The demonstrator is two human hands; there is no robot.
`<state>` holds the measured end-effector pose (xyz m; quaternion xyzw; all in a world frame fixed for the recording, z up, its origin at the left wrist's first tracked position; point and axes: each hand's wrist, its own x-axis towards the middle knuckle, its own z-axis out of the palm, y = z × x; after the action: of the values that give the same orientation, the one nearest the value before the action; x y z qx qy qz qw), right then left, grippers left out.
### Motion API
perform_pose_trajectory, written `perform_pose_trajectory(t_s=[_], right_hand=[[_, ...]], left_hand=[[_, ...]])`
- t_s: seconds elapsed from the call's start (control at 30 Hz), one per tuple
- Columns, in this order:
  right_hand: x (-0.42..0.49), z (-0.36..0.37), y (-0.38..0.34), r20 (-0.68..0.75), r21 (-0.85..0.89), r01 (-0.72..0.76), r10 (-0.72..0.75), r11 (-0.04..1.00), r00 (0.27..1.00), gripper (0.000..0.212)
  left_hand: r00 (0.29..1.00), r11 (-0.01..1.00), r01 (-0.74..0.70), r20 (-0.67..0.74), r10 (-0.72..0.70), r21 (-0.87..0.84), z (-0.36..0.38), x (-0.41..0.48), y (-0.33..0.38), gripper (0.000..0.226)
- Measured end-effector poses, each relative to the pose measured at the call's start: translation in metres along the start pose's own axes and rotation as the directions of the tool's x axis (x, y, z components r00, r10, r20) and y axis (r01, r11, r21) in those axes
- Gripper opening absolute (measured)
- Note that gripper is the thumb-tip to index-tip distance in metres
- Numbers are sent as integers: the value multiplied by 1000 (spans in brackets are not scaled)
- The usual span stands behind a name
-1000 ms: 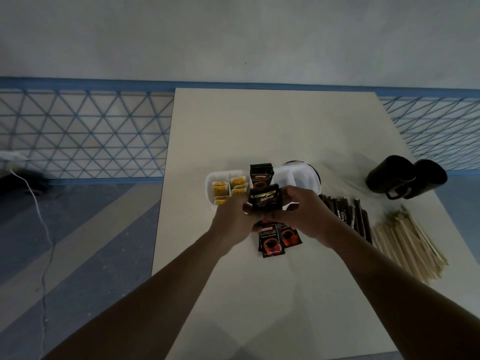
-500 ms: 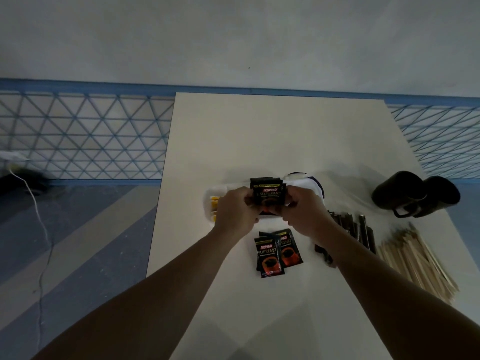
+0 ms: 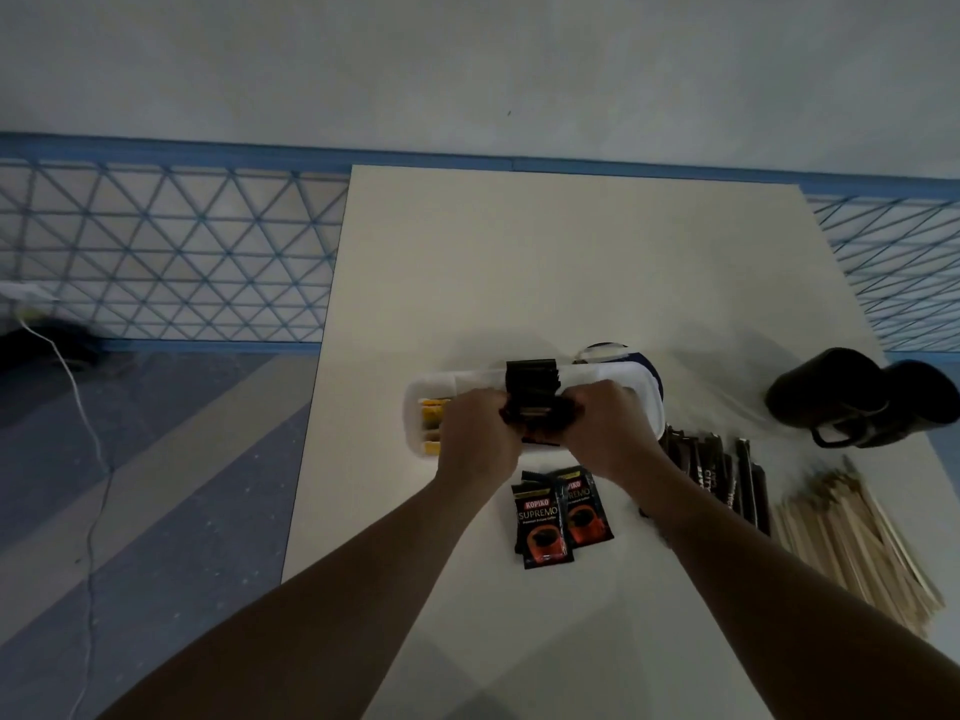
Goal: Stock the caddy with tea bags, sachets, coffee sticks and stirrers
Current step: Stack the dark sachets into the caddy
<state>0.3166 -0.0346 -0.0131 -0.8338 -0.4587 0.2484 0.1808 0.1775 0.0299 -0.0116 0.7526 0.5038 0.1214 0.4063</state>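
Observation:
A white divided caddy (image 3: 415,402) lies mid-table, with yellow tea bags (image 3: 432,414) in its left compartments and black coffee sachets (image 3: 531,376) upright in the middle one. My left hand (image 3: 480,439) and my right hand (image 3: 605,428) together grip a small stack of black sachets (image 3: 540,415) right over the caddy's middle. Two or three black-and-red sachets (image 3: 563,517) lie flat just in front of the caddy. Dark coffee sticks (image 3: 727,475) lie to the right, and beyond them a pile of wooden stirrers (image 3: 857,543).
Two black mugs (image 3: 852,397) lie on their sides at the table's right edge. A blue-rimmed round lid or dish (image 3: 605,351) peeks out behind the caddy. A white cable (image 3: 88,439) runs over the floor at left. The wall borders the table's far edge.
Both hands carried the sachet stack forward and down from above the loose sachets to the caddy's middle compartment. The camera tilted, so the table sits lower in view.

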Motion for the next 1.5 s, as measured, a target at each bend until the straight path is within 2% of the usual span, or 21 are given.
perform_pose_trajectory(t_s=[0.17, 0.27, 0.43, 0.57, 0.67, 0.73, 0.8, 0.9, 1.0, 1.2, 1.37, 1.5], right_hand=[[1, 11, -1, -46, -108, 31, -36, 994, 998, 18], [2, 3, -4, -42, -77, 38, -41, 996, 998, 10], [1, -16, -6, -106, 7, 79, -78, 997, 991, 14], [1, -19, -9, -141, -49, 179, -184, 983, 973, 14], [-1, -19, -14, -139, -125, 189, -206, 974, 969, 16], [-2, -20, -17, -165, -193, 194, -227, 962, 960, 25], [-1, -22, -20, -157, -271, 214, -262, 938, 952, 46], [9, -26, -27, 4, -394, 231, -250, 890, 968, 85], [20, -25, -33, 117, -529, 276, -253, 803, 960, 96], [37, -9, -33, 202, -661, 328, -260, 675, 944, 85], [42, -6, -31, 181, -644, 348, -306, 681, 935, 68], [46, -9, -30, 180, -626, 357, -317, 694, 931, 68]], left_hand=[[999, 999, -46, -22, 45, -15, 0, -4, 2, 7], [998, 997, -53, -26, 52, -54, -5, -2, 2, 15], [999, 997, -45, -30, 43, -69, -18, 3, 1, 31], [999, 998, -38, -37, 36, -53, -28, 8, 0, 28], [996, 998, -57, -69, 57, 2, -35, 12, 0, 32], [993, 996, -72, -92, 76, 53, -40, 20, -2, 38], [994, 992, -85, -65, 92, 97, -45, 30, -6, 41], [997, 981, -83, 17, 81, 178, -51, 42, -9, 40], [996, 979, -83, 37, 78, 188, -50, 49, -12, 36], [994, 977, -105, 7, 105, 187, -45, 55, -12, 24], [993, 978, -118, -11, 121, 175, -44, 57, -13, 22], [993, 977, -119, -2, 121, 177, -43, 59, -14, 23]])
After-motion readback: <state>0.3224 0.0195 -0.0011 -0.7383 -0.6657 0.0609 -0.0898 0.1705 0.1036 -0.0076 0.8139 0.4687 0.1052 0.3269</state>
